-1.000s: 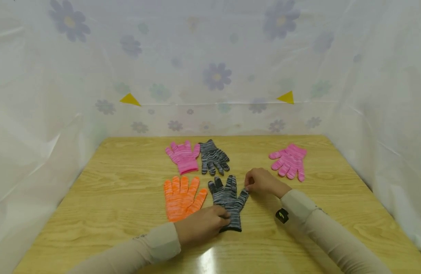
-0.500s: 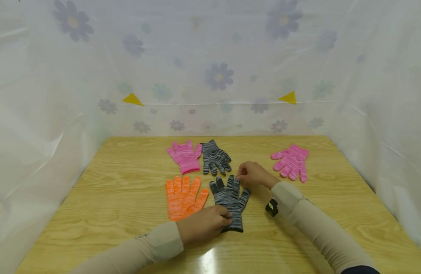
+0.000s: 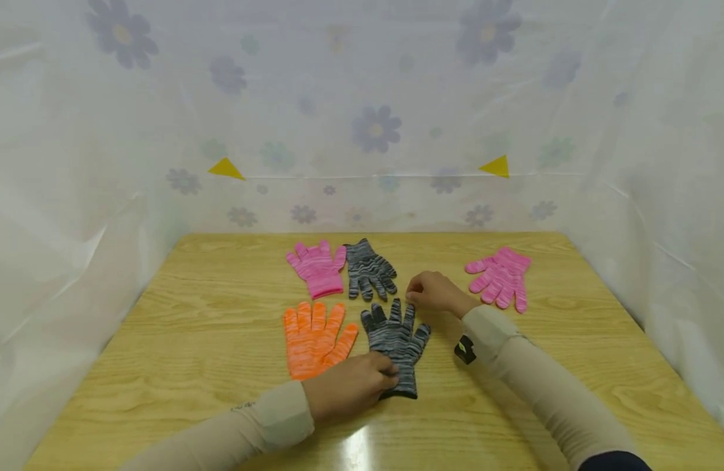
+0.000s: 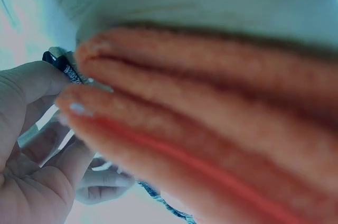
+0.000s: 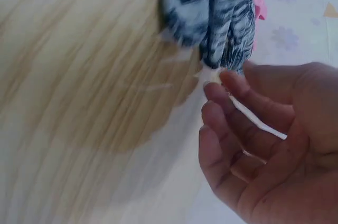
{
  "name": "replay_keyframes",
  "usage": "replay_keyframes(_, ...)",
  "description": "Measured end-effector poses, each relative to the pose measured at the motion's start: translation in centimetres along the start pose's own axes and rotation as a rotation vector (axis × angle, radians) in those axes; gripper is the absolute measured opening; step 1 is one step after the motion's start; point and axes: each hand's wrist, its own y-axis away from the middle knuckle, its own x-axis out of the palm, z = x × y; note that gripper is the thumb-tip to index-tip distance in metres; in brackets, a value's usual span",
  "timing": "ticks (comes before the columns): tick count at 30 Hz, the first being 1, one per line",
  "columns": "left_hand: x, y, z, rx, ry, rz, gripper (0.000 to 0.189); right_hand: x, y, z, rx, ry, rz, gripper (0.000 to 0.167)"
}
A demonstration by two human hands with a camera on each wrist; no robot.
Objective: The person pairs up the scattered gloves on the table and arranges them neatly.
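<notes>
A grey-and-black striped knit glove (image 3: 391,340) lies palm-flat on the table, its fingers pointing away and its dark cuff toward me. My left hand (image 3: 351,386) pinches the glove near the cuff, covering its left edge. At the far end, my right hand (image 3: 435,292) pinches the tip of one glove finger, thumb against fingertips. In the right wrist view, the right hand (image 5: 264,129) is right at the striped fingertips. Left of the grey glove is an orange glove (image 3: 311,340), its lower part hidden by my left hand; its blurred orange fingers (image 4: 200,102) fill much of the left wrist view.
Farther back lie a pink glove (image 3: 317,271) and a second grey striped glove (image 3: 369,271), side by side. Another pink glove (image 3: 503,278) lies at the back right, beyond my right hand. Flower-patterned white sheeting (image 3: 374,190) encloses the wooden table (image 3: 220,288) behind and at both sides.
My right hand has moved from the glove's thumb to a finger beside it, then slightly away from me. That finger now stands apart from its neighbour. The left hand has stayed on the cuff.
</notes>
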Motion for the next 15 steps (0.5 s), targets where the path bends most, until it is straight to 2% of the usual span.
replay_keyframes(3,0.0,0.0,0.0,-0.004,-0.001,0.015,0.024,0.3,-0.7,0.5,-0.059,-0.066,0.039,0.017)
replay_keyframes(6,-0.2,-0.1,-0.1,-0.012,-0.001,0.023,0.024,0.5,-1.1,1.1,-0.071,-0.085,0.046,0.011)
replay_keyframes(12,-0.2,-0.1,-0.3,-0.010,-0.018,0.010,0.023,0.7,-1.5,1.4,-0.030,-0.016,-0.074,0.008)
replay_keyframes(15,-0.2,-0.1,-0.3,0.001,-0.030,0.005,0.023,0.9,-1.4,1.4,-0.022,0.041,-0.057,0.009)
